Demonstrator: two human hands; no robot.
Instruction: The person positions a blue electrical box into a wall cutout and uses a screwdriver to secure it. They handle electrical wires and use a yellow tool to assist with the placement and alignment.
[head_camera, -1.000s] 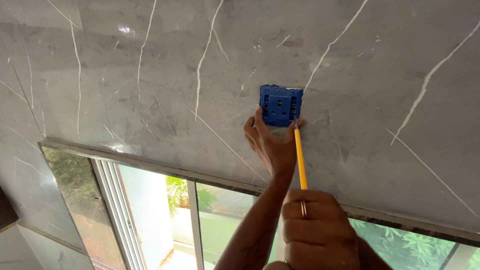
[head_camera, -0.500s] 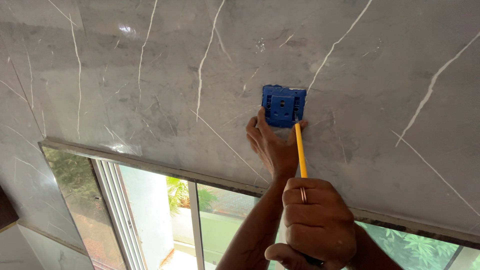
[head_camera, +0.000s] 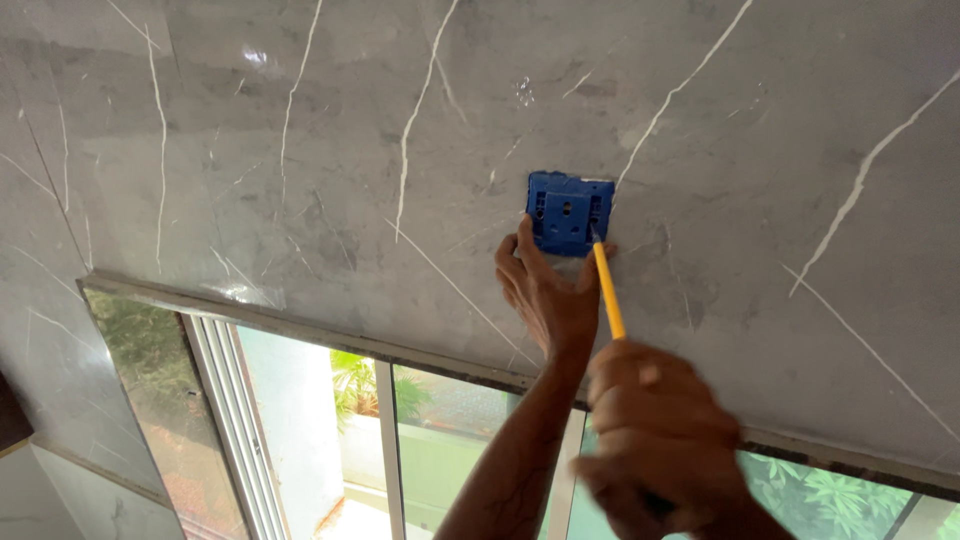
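Note:
A square blue plastic wall box (head_camera: 568, 211) sits flat against a grey marble wall with white veins (head_camera: 300, 150). My left hand (head_camera: 545, 290) presses it there from below, thumb and fingers on its lower edge. My right hand (head_camera: 660, 440), nearer the camera, grips a yellow pencil (head_camera: 607, 292). The pencil points upward and its tip touches the box's lower right corner.
Below the marble runs a window head edge (head_camera: 300, 325). A sliding window with a white frame (head_camera: 235, 420) and glass panes shows green plants (head_camera: 830, 490) outside. More marble tiling (head_camera: 50, 360) covers the left side wall.
My right hand has shifted slightly with the pencil, whose tip stays at the box's lower right corner. The left hand keeps holding the box in place.

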